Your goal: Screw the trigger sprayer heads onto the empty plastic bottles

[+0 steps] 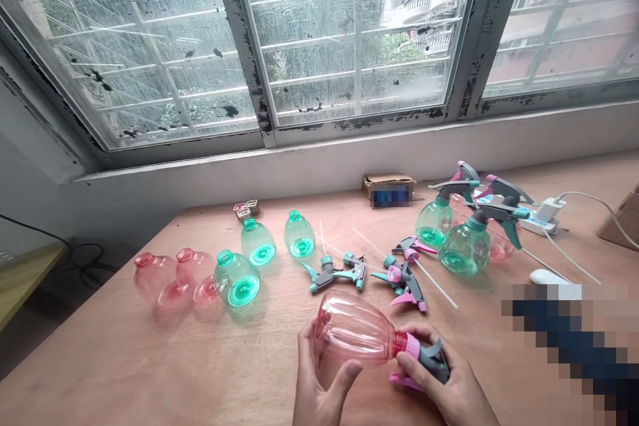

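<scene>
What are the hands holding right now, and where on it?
A pink spray bottle, lying sideways: the left hand grips its body, the right hand its grey trigger head.

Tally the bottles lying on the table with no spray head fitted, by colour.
Green bottles: 3
Pink bottles: 2
Total: 5
Left out: the held pink bottle, which has a head fitted, gripped by the left hand and the right hand.
</scene>
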Motion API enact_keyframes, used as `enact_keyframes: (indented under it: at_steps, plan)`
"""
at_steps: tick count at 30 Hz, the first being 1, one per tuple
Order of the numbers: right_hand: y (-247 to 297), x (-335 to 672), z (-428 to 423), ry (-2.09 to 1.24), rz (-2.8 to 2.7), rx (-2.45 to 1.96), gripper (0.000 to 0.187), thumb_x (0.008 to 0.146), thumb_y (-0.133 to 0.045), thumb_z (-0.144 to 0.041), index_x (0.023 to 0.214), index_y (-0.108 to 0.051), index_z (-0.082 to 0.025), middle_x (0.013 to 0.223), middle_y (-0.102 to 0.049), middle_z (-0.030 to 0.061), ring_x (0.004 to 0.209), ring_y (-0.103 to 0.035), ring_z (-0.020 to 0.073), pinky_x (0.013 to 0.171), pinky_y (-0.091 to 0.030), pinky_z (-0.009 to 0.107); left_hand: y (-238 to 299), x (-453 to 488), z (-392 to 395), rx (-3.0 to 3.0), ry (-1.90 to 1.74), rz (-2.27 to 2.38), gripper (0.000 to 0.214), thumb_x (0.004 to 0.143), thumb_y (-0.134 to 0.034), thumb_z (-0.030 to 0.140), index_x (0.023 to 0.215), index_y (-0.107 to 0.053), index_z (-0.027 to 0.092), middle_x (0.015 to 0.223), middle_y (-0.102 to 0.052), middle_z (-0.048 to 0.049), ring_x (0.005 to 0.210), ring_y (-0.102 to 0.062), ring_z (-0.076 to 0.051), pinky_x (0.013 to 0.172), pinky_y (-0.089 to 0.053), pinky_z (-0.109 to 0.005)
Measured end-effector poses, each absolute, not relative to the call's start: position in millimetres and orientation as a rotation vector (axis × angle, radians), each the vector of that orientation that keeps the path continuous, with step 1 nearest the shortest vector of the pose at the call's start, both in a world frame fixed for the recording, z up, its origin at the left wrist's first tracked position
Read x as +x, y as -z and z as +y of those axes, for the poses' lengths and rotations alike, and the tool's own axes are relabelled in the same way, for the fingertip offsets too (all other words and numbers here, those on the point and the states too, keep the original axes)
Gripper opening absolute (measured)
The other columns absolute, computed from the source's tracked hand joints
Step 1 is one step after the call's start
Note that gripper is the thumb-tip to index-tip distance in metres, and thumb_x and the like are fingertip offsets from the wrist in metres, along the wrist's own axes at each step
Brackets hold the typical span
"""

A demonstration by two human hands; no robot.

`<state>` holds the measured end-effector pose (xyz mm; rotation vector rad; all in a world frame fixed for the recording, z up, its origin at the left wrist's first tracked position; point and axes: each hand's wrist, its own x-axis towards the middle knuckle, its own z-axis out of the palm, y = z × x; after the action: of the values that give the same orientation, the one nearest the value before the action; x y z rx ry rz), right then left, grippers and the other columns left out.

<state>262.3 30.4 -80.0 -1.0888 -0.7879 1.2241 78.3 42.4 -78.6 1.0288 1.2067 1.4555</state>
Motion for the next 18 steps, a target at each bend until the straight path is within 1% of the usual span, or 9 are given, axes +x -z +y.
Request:
enact_keyframes:
  at_steps: [3,5,8,13,18]
  plan:
    - [80.2,262.1,30.4,-1.22,-0.792,-1.092,0.046,0.069,-0.094,-0.055,0.096,-0.079,-0.021,0.088,-0.074,0.0024,0.07,-0.067,0.0196,0.063,-0.067,0.031,81.9,77.8,44.3,1.013,-1.452,1.182,0.075,0.075,-0.086,0.051,0.138,-0.055,0.026,0.149,-0.059,-0.0136,0.142,-0.051,-0.037,0.125,-0.03,-0.051]
    - [81.5,262.6,30.5,-1.217,-0.776,-1.095,0.047,0.07,-0.094,-0.055,0.098,-0.078,-0.022,0.089,-0.074,0.0023,0.071,-0.068,0.0207,0.064,-0.068,0.034,82.8,76.9,45.8,1.024,-1.452,1.18,0.074,0.074,-0.087,0.049,0.138,-0.057,0.026,0.15,-0.059,-0.0123,0.144,-0.049,-0.036,0.124,-0.032,-0.05]
    - [83.2,263.6,31.0,-1.219,-0.769,-1.088,0.048,0.072,-0.093,-0.055,0.102,-0.076,-0.022,0.085,-0.074,0.0019,0.068,-0.067,0.0209,0.063,-0.068,0.036,83.0,75.5,47.5,1.058,-1.45,1.187,0.074,0.073,-0.089,0.045,0.138,-0.059,0.027,0.152,-0.057,-0.0114,0.143,-0.05,-0.035,0.123,-0.034,-0.05]
    - [83.2,264.2,32.0,-1.211,-0.754,-1.096,0.049,0.072,-0.094,-0.055,0.102,-0.075,-0.021,0.084,-0.074,0.0022,0.069,-0.069,0.0219,0.064,-0.069,0.038,79.1,75.6,45.7,1.1,-1.421,1.196,0.073,0.075,-0.086,0.043,0.14,-0.059,0.026,0.148,-0.061,-0.0114,0.143,-0.051,-0.034,0.125,-0.032,-0.049]
    - [84.4,263.9,32.2,-1.212,-0.793,-1.08,0.044,0.074,-0.093,-0.053,0.099,-0.075,-0.021,0.094,-0.075,0.0042,0.073,-0.069,0.0226,0.064,-0.068,0.036,70.2,78.1,40.9,1.117,-1.411,1.241,0.077,0.074,-0.086,0.047,0.142,-0.056,0.026,0.149,-0.061,-0.0127,0.145,-0.049,-0.035,0.124,-0.033,-0.048]
